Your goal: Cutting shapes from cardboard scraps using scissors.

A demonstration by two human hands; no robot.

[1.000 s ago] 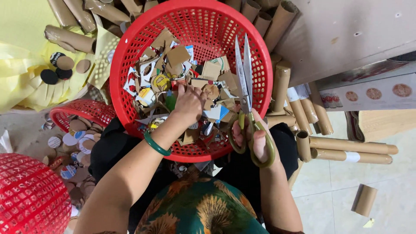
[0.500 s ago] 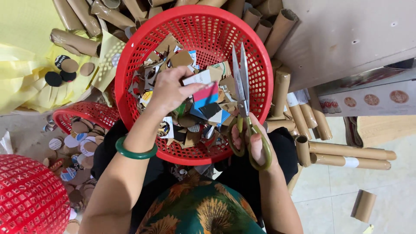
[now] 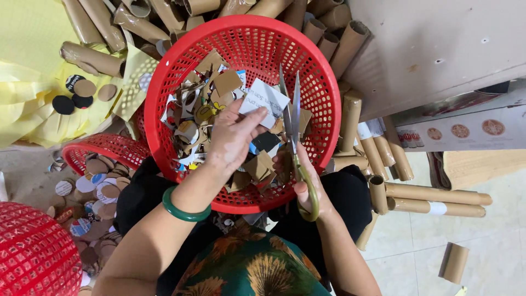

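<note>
Left hand (image 3: 233, 140) pinches flat white printed card piece (image 3: 264, 98) over round red perforated plastic basket (image 3: 323, 93) of brown cardboard scraps (image 3: 257, 164). Right hand (image 3: 307, 186) grips olive-handled steel scissors (image 3: 293, 118), blades slightly parted; fingers partly hidden.

A long white carton (image 3: 466, 131) with round brown pictures lies right of the red basket (image 3: 323, 71).

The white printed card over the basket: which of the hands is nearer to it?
Left. The left hand pinches the white card at its lower edge; the right hand grips the scissors just beside it, not touching it.
</note>
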